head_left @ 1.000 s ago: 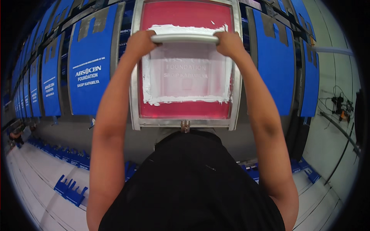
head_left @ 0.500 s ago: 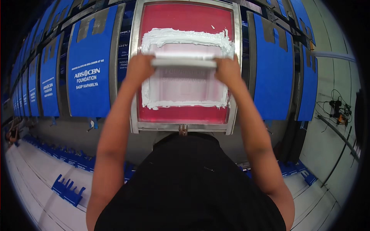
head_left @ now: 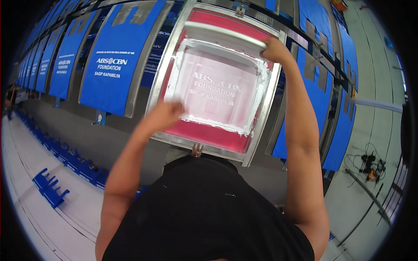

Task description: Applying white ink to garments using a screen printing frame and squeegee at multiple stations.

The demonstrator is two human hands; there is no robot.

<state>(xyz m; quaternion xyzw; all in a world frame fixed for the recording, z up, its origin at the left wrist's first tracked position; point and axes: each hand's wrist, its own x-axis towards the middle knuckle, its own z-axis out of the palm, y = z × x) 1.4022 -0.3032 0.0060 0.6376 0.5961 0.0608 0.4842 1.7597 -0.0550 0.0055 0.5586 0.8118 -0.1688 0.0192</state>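
A screen-printing frame (head_left: 217,153) with a pinkish-red mesh lies tilted in front of me. A band of white ink (head_left: 173,82) borders its pale middle, where white lettering shows through. Across the far part of the mesh rests a long pale squeegee (head_left: 224,34). My right hand (head_left: 275,51) is closed on its right end, near the frame's far right corner. Off the squeegee, my left hand (head_left: 165,115) hovers by the frame's near left side. Motion blurs its fingers, and I cannot tell whether they touch the frame.
Blue cut-out bags (head_left: 109,65) lie on metal boards to the left, with more blue bags (head_left: 311,87) on the right. A metal clamp (head_left: 197,150) sits at the frame's near edge. Blue pieces (head_left: 50,187) lie on the floor at left; cables (head_left: 370,163) at right.
The squeegee has moved to the far end of the mesh. My left hand has let go of it and come nearer to me. My right hand has moved farther out; the view has turned.
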